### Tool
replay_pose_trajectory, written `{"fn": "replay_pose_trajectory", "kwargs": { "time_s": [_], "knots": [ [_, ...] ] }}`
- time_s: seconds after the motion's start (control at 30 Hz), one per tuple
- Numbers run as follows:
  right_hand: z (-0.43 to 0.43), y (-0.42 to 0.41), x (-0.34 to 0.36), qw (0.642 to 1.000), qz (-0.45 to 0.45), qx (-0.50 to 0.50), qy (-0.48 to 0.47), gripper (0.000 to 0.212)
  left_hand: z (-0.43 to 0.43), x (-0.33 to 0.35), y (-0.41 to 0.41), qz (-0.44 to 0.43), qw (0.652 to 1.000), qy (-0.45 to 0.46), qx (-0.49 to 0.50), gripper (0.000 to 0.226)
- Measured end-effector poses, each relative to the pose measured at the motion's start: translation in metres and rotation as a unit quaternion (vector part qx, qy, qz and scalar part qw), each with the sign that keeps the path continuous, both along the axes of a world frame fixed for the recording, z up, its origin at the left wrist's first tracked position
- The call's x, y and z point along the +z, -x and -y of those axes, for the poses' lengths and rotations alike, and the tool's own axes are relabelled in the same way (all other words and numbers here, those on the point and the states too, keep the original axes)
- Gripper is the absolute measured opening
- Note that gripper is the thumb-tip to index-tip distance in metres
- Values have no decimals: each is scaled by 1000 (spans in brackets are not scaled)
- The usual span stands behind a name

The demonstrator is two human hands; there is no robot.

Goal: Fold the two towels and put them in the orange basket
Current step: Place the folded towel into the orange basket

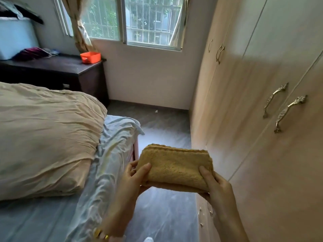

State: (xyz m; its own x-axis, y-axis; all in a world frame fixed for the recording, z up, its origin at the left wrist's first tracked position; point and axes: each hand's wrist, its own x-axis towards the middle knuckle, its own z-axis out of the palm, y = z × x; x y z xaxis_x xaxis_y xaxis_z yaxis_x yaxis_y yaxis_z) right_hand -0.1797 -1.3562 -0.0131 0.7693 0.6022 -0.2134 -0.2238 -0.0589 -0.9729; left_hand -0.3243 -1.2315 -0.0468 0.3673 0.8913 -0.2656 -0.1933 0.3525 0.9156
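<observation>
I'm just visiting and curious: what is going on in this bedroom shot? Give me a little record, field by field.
held item: tan towel, folded, layers showing at its far edge; one towel or two, cannot tell
left hand: grips the left end, thumb on top
right hand: grips the right end, thumb on top
orange basket: on the dark dresser near the window, far from the hands
surroundings: beige duvet left, wardrobe right
task state: folded, not yet in the basket
</observation>
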Motion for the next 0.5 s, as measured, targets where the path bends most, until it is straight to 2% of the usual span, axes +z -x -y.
{"fn": "replay_pose_trajectory", "kwargs": {
  "time_s": [0.07,0.2,0.37,0.5],
  "knots": [
    [-39,-20,6,1000,3,-2,-2,18,-38,6,-22,0,1000,-7,-4,28],
    [-123,-64,23,1000,30,-7,-5,22,-118,25,-66,7,1000,-24,-10,40],
    [-207,-107,26,999,36,5,-5,26,-198,36,-104,7,999,-40,-10,34],
    [-267,-145,20,999,41,32,11,36,-251,39,-133,3,999,-36,1,48]
  ]
}}
